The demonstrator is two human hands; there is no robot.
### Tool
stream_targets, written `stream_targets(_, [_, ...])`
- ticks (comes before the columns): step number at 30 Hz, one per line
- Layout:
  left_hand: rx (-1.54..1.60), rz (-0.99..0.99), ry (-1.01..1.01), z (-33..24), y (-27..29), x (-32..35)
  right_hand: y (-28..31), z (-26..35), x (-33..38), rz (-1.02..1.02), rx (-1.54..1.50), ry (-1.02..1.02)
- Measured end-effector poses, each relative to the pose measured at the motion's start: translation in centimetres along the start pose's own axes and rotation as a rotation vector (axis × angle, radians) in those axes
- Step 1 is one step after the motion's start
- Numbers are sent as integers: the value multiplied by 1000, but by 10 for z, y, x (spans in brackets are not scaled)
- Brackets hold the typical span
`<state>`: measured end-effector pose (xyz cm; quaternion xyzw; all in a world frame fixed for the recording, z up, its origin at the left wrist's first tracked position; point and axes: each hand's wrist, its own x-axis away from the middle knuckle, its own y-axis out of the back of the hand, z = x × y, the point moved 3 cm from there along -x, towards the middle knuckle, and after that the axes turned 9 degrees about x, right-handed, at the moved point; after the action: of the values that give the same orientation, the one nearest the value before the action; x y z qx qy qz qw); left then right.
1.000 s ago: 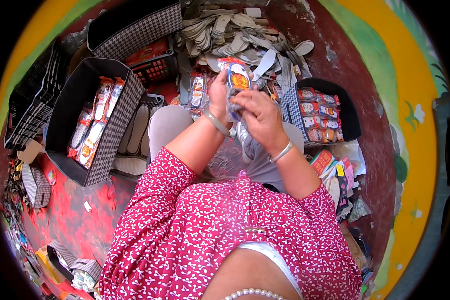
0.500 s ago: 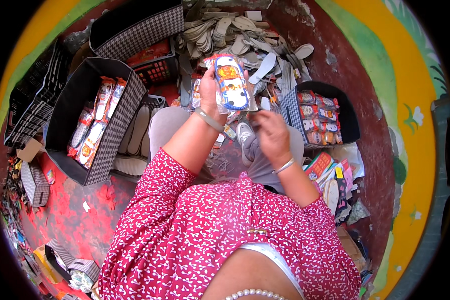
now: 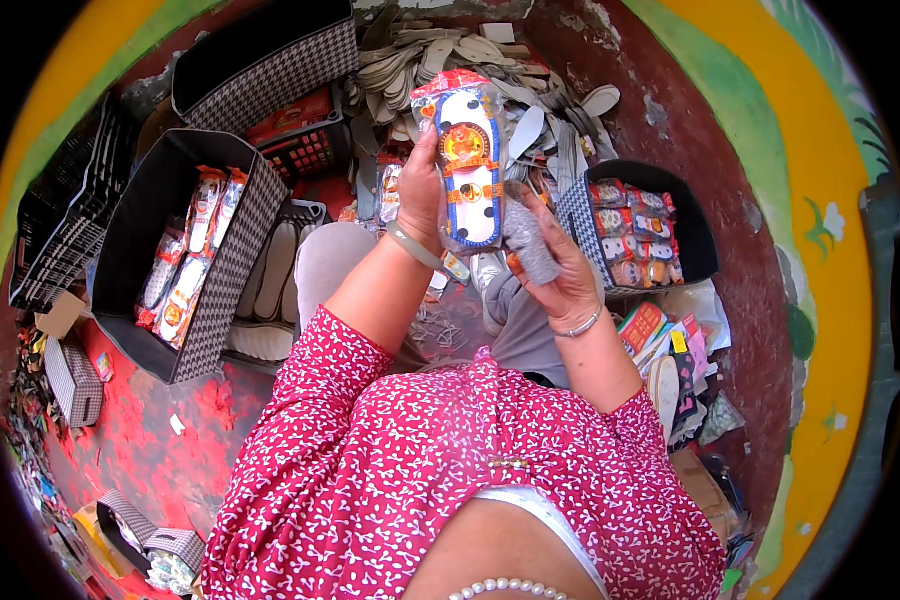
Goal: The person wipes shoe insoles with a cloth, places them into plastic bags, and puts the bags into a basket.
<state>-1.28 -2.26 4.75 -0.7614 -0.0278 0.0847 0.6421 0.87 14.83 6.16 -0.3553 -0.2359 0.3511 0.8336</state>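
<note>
My left hand [image 3: 422, 190] is closed on the left side of a pack of insoles [image 3: 473, 172] in clear plastic. The insole on top is white with black spots and a blue edge; a red and gold label and a red header mark the pack. It stands tilted upward in front of my knees. Close by its lower right edge is my right hand [image 3: 570, 280], fingers bent around a bunched, fuzzy grey material [image 3: 532, 245]. Whether that material is held or wrapped around the fingers is hard to make out. The right fingertips are partly hidden.
On the left, a houndstooth fabric bin [image 3: 235, 255] holds several packed insoles [image 3: 185, 285]. At right stands another bin [image 3: 698, 225] with rows of packs. Loose insoles [image 3: 410, 70] are heaped ahead. Beside my right elbow lie colourful packs and insoles [image 3: 670, 370].
The insole pack has come up slightly and now shows more of its front. My right hand, blurred before, has turned and sits beside the pack with the grey material showing.
</note>
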Motion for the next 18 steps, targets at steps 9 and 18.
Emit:
stream_targets(9, [-391, 50, -211, 22, -19, 11, -4, 2, -2, -269, 235, 64])
stream_targets(18, [-498, -165, -197, 39, 2, 8, 11, 28, 3, -595, 1611, 530])
